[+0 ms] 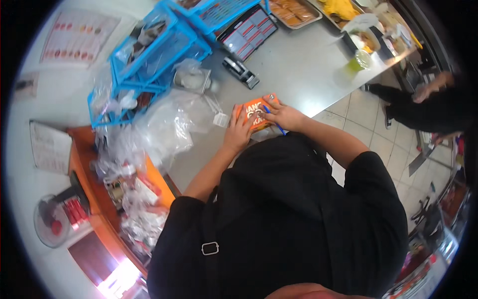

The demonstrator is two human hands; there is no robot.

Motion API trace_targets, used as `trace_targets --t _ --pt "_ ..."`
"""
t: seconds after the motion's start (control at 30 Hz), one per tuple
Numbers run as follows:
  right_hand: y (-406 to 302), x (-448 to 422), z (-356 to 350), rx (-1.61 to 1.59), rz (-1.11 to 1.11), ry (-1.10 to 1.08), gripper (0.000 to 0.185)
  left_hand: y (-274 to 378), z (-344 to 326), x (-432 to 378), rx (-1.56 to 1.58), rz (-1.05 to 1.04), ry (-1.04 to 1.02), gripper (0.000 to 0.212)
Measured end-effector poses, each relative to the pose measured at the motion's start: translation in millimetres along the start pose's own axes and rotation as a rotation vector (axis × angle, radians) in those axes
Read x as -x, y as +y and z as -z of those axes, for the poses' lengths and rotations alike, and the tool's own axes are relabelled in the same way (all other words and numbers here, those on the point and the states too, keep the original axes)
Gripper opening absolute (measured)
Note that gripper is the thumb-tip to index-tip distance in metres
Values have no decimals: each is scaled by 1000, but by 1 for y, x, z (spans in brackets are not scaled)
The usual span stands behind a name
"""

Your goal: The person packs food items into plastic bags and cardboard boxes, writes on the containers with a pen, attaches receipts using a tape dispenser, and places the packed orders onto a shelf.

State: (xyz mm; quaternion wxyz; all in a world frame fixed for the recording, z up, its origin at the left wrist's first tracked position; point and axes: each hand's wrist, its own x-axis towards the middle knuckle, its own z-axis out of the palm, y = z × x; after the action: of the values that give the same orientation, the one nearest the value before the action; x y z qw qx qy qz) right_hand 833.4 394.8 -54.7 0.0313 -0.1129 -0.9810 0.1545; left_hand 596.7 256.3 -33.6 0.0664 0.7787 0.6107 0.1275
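Note:
An orange box with white lettering (254, 110) lies at the near edge of the metal counter, against my black apron. My left hand (239, 129) rests flat on its left side, fingers spread a little. On its right side lies my right hand (285, 115), with a blue pen (279, 128) at its fingers, the tip reaching onto the box's top. Beyond the box stands a black and silver handheld device (241, 72), and behind that a tablet with a lit screen (248, 31).
Blue plastic baskets (160, 56) and clear plastic bags (164, 129) are at the left. Metal food trays (295, 22), a black food container (360, 41) and a green drink cup (358, 62) stand at the back right. A co-worker in black (437, 104) is at the right, a knife (421, 160) near one hand.

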Motion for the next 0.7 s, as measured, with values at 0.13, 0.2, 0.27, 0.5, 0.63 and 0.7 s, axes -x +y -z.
trace_targets --t 0.13,0.2,0.27,0.5,0.63,0.7 --pt "-13 5 14 -11 27 84 50 21 27 5 -20 82 -72 68" --pt "-20 2 22 -26 42 76 49 21 32 12 -35 102 -83 75" --pt "-11 0 21 -89 94 -79 46 20 22 23 2 130 -27 74" --pt "-49 -11 27 -156 144 -22 49 15 12 62 -2 210 95 67" --pt "-43 -27 19 -124 225 14 46 26 12 82 -56 319 135 61" --pt "2 -42 -9 -311 -194 319 45 31 14 84 -12 378 159 61"
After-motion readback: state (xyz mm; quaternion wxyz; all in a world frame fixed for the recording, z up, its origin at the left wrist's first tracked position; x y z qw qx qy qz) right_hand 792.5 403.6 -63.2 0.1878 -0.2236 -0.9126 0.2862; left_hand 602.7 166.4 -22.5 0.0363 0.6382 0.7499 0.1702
